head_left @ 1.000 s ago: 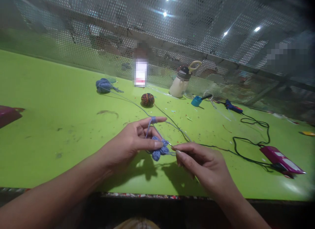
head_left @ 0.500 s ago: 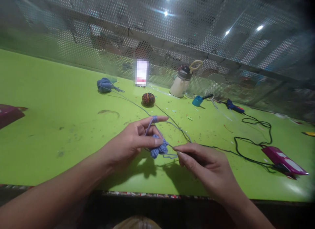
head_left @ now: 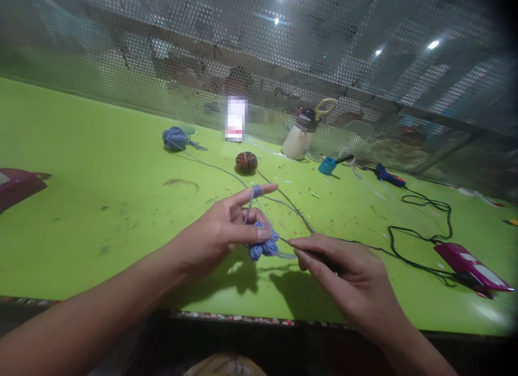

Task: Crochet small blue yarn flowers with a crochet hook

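Between thumb and fingers, my left hand [head_left: 226, 222] pinches a small blue crochet piece [head_left: 263, 248] with puffy, petal-like lobes. Blue yarn [head_left: 257, 191] wraps round the raised, outstretched index finger and trails back to a blue yarn ball [head_left: 175, 139] at the far left. My right hand [head_left: 343, 271] grips a thin crochet hook [head_left: 285, 241], its tip at the right edge of the blue piece. The hook's handle is mostly hidden in the palm. Both hands hover above the green table, their shadows below.
A multicoloured yarn ball [head_left: 246, 163], a lit phone [head_left: 235, 118] and a cream bottle [head_left: 299, 138] stand farther back. A blue pot [head_left: 327, 165], a glue gun [head_left: 389, 175] and a magenta box [head_left: 471, 265] with black cable lie right. Another magenta object [head_left: 20, 187] sits left. Perforated metal backs the green table [head_left: 121, 203].
The view has shifted slightly, moving the background a little rightward. Both hands keep their grips, and the hook stays at the piece's edge with only a small change in angle.
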Available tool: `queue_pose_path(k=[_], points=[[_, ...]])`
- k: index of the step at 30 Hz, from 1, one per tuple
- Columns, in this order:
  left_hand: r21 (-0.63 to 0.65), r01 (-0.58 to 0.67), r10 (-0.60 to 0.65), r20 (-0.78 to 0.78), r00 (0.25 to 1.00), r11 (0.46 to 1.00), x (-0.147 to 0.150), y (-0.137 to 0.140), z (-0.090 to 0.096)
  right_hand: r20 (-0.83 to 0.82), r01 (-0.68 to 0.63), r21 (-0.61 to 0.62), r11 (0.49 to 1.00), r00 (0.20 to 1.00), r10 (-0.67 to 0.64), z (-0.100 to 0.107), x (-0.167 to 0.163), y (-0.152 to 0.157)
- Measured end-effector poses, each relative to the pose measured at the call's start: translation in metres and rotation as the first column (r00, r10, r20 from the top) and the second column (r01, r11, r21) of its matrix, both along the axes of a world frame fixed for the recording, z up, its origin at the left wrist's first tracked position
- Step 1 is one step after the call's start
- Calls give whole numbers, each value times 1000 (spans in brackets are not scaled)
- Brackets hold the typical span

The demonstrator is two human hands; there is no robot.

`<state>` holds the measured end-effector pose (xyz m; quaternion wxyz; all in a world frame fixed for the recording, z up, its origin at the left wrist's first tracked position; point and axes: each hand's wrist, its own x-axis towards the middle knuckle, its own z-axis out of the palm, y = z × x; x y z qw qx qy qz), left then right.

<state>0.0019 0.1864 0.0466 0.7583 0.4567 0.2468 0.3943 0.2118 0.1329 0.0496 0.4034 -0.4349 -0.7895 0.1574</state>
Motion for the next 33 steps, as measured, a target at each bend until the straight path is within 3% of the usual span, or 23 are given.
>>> queue_pose_path(k=[18, 24, 27, 30, 33], points=[[39, -10, 11, -37, 999, 999, 0, 0, -1, 36, 8, 35, 999, 999, -9, -5, 0, -1], [28, -11, 12, -25, 1000, 1000, 0, -1, 0, -12, 23, -27, 999, 1000, -23, -2, -2, -3], [51, -10, 11, -29, 1000, 999, 1, 0, -2, -92, 29, -129, 991, 995, -41, -4, -4, -3], [79, -25, 31, -76, 997, 997, 1, 0, -4, -298, -26, -376, 926, 950, -94, -11, -6, -2], [97, -21, 33, -126, 991, 995, 1, 2, -7, -547, -213, -582, 785, 817, -184, -18, -10, 0]])
